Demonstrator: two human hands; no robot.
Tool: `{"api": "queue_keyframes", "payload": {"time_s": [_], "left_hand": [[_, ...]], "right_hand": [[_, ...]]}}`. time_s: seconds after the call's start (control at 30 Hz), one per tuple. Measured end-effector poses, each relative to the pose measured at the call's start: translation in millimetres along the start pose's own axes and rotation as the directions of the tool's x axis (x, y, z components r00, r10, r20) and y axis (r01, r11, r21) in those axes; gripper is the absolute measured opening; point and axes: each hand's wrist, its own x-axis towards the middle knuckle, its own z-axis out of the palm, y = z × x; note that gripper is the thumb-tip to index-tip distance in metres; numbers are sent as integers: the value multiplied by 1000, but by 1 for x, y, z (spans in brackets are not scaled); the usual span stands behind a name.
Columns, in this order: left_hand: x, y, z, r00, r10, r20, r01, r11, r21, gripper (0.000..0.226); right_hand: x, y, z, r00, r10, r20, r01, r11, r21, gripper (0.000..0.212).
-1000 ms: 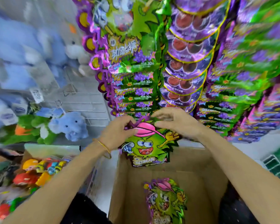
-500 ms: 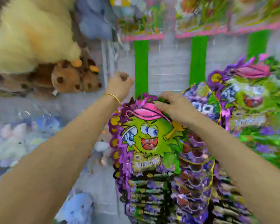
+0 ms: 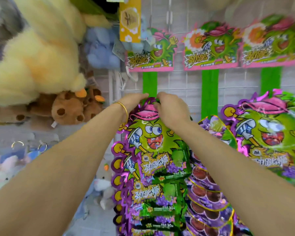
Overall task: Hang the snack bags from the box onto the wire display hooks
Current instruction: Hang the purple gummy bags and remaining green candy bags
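A snack bag (image 3: pixel 152 138) printed with a green spiky cartoon face in a pink cap hangs at the front of a column of like bags. My left hand (image 3: pixel 133 103), with a gold bangle on the wrist, pinches the bag's top left edge. My right hand (image 3: pixel 170 109) grips the top right, over the pink cap. Both hands sit right below a green strip (image 3: pixel 149 82) on the white wire grid (image 3: pixel 182 86). The hook itself is hidden behind my fingers. The box is out of view.
More bag columns hang to the right: purple ones (image 3: pixel 209 193) and another green-face stack (image 3: pixel 269 133). Pink header cards (image 3: pixel 152 53) line the top. Plush toys, a yellow one (image 3: pixel 37 62) and brown ones (image 3: pixel 68 109), crowd the left side.
The view has risen from the box to the wire grid. Both hands carried the bag upward; my left hand, apart from it half a second ago, now holds its top edge.
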Motion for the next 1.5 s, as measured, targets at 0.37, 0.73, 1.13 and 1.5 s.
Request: {"api": "queue_keyframes", "payload": {"time_s": [0.37, 0.73, 1.13, 1.5], "left_hand": [[5, -6, -1, 1000, 21, -22, -22, 999, -28, 40], [-52, -69, 1, 778, 570, -263, -458, 802, 385, 43], [-267, -314, 111, 943, 94, 319, -194, 935, 296, 39], [-281, -382, 127, 787, -299, 539, -58, 835, 547, 39]], "right_hand": [[-9, -3, 2, 1000, -2, 12, 2, 1000, -6, 12], [-43, 0, -6, 999, 28, 31, -26, 997, -78, 29], [-367, 53, 79, 906, 171, 387, -241, 961, 139, 13], [-618, 133, 189, -87, 426, 901, -557, 729, -398, 55]]}}
